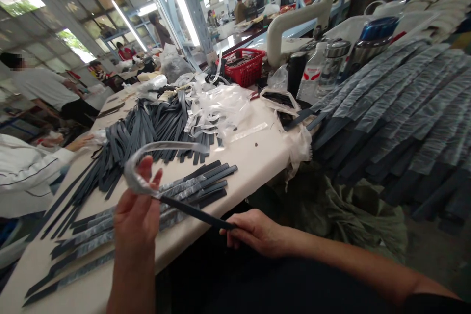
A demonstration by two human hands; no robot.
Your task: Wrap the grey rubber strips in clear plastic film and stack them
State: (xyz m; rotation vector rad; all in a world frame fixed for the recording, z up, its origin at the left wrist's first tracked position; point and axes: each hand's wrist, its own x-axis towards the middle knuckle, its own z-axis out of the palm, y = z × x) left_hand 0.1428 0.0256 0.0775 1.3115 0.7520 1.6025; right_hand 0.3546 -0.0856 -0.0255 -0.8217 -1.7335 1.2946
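Note:
My right hand (257,232) is closed on one end of a dark grey strap (195,212), held just off the table's front edge. At the strap's other end, my left hand (135,213) pinches a strip of clear plastic film (165,146), which loops up and over my fingers and trails to the right. The film meets the strap at my left fingertips; how far it is wound round is blurred. Beneath and behind my left hand lie several straps wrapped in film (187,187). A large heap of bare dark straps (147,125) sits farther back.
On the pale table (257,157) lies a pile of clear film strips (224,105). A red basket (245,66), a water bottle (311,73) and a blue-lidded flask (375,34) stand behind. Many wrapped straps (401,103) hang at right. A co-worker's white sleeve (33,171) is at left.

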